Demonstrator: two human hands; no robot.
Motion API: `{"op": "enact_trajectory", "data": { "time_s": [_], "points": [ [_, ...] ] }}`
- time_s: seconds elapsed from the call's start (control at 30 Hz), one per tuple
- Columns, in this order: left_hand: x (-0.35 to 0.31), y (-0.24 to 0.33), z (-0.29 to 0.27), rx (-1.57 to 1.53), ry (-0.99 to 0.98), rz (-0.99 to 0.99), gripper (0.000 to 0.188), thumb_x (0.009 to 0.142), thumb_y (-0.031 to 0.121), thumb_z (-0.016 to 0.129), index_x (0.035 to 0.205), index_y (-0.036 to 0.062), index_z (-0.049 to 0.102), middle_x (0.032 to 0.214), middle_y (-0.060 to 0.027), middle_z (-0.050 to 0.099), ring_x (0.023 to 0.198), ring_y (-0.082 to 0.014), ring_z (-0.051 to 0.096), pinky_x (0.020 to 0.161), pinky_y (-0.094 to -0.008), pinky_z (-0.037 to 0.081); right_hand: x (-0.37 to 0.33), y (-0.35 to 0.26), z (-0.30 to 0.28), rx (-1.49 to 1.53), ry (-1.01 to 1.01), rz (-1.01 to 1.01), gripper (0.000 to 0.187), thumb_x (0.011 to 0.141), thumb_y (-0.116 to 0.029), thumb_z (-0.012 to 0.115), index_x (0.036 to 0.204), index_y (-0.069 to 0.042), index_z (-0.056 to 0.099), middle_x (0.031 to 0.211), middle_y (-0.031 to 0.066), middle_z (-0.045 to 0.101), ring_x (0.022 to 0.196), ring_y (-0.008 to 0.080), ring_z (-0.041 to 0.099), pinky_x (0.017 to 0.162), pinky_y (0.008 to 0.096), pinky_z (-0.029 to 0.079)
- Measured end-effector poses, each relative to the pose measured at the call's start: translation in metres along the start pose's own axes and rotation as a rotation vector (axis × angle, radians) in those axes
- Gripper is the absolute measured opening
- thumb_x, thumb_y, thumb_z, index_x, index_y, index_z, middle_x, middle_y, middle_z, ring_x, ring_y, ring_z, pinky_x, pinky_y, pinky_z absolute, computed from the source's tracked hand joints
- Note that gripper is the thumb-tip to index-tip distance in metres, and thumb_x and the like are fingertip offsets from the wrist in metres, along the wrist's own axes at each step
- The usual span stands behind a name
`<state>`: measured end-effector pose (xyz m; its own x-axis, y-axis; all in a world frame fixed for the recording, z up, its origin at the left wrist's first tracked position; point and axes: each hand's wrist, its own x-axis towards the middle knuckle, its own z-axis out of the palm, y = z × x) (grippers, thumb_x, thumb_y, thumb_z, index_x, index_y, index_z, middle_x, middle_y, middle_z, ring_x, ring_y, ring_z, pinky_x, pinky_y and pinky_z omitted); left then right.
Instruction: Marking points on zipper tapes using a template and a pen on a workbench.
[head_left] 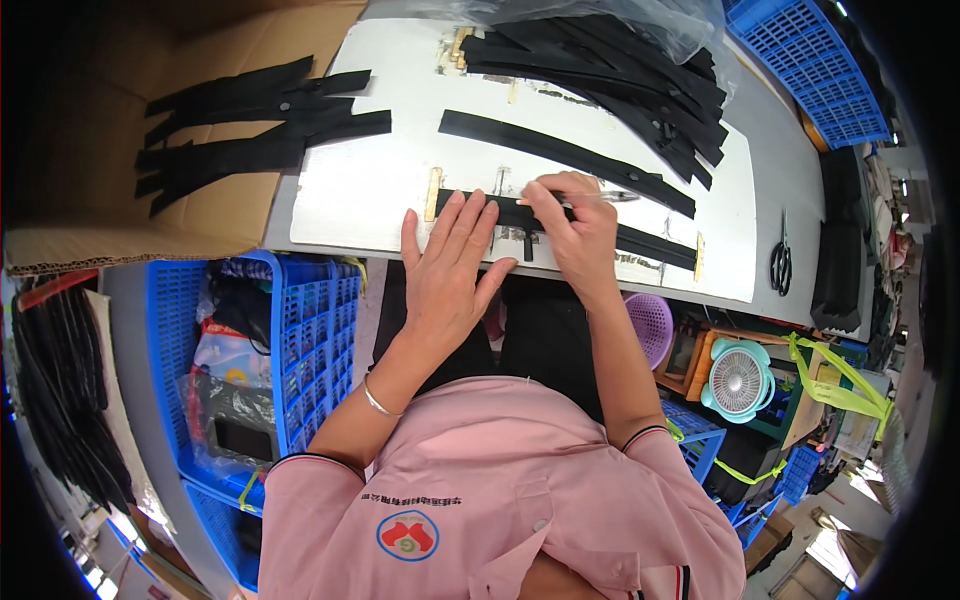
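Observation:
A black zipper (650,244) lies along the near edge of a white board (350,200), between two small yellowish stops (433,194). My left hand (448,262) rests flat on its left part, fingers stretched out. Around a slim clear pen (612,197) my right hand (576,232) is closed, its fingertips low over the middle of the zipper; the pen's tip is hard to make out. A black pull tab (528,246) hangs toward me between the hands. Just beyond, another black zipper (560,155) lies slanted on the board.
A pile of black zippers (610,75) covers the far right of the board, beside clear plastic. More zippers (250,115) lie over a cardboard box (60,237) at left. Scissors (780,262) lie at right. Blue crates (810,65) and a small fan (738,380) stand around.

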<state>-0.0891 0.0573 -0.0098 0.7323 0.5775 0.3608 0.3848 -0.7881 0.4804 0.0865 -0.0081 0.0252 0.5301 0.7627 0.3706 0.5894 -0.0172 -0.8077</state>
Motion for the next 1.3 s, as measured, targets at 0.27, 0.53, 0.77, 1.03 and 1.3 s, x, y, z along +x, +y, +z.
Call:
{"op": "enact_trajectory", "data": {
  "time_s": [0.27,0.53,0.77,1.03,1.3],
  "points": [
    [-0.001,0.001,0.0,-0.056,0.01,-0.022,0.063,0.094,0.033,0.075,0.148,0.007,0.058,0.157,-0.0102,0.054,0.148,-0.0266,0.046,0.125,-0.0556,0.014,0.002,0.014,0.023,0.021,-0.061,0.053,0.015,0.099,-0.014,0.073,0.098,0.001,0.075,0.088,0.005,0.07,0.077,0.0114,0.062,0.068,0.0265,0.048],
    [-0.002,0.0,0.001,-0.071,0.028,-0.011,0.065,0.093,0.032,0.076,0.148,0.0038,0.057,0.16,-0.0147,0.049,0.149,-0.0291,0.046,0.125,-0.055,0.014,0.005,0.015,0.025,-0.119,-0.078,-0.043,0.014,0.096,-0.013,0.074,0.096,0.001,0.075,0.089,0.0076,0.073,0.078,0.018,0.065,0.074,0.0301,0.049],
    [-0.002,0.0,0.002,-0.056,0.019,-0.022,0.067,0.093,0.033,0.075,0.148,-0.0004,0.055,0.161,-0.0148,0.047,0.149,-0.0285,0.045,0.125,-0.055,0.016,0.003,0.011,0.022,-0.102,-0.034,-0.093,0.009,0.09,-0.015,0.077,0.087,-0.007,0.076,0.084,0.0027,0.074,0.077,0.0206,0.063,0.091,0.0363,0.042],
    [-0.002,-0.002,0.003,-0.048,0.013,-0.018,0.067,0.093,0.032,0.075,0.147,-0.0021,0.057,0.161,-0.0143,0.047,0.149,-0.028,0.045,0.125,-0.0546,0.016,0.004,0.013,0.018,-0.115,-0.148,-0.238,0.01,0.087,-0.016,0.079,0.083,-0.008,0.076,0.077,-0.0002,0.072,0.079,0.0183,0.061,0.098,0.0406,0.039],
    [-0.001,-0.004,-0.005,-0.122,0.011,-0.022,0.064,0.094,0.029,0.075,0.146,-0.0017,0.056,0.161,-0.0164,0.047,0.149,-0.0291,0.045,0.124,-0.0548,0.021,-0.002,0.005,0.009,-0.248,-0.165,-0.284,0.008,0.088,-0.014,0.078,0.094,-0.009,0.079,0.078,0.0009,0.071,0.08,0.0204,0.061,0.099,0.0422,0.04]
  ]
}}
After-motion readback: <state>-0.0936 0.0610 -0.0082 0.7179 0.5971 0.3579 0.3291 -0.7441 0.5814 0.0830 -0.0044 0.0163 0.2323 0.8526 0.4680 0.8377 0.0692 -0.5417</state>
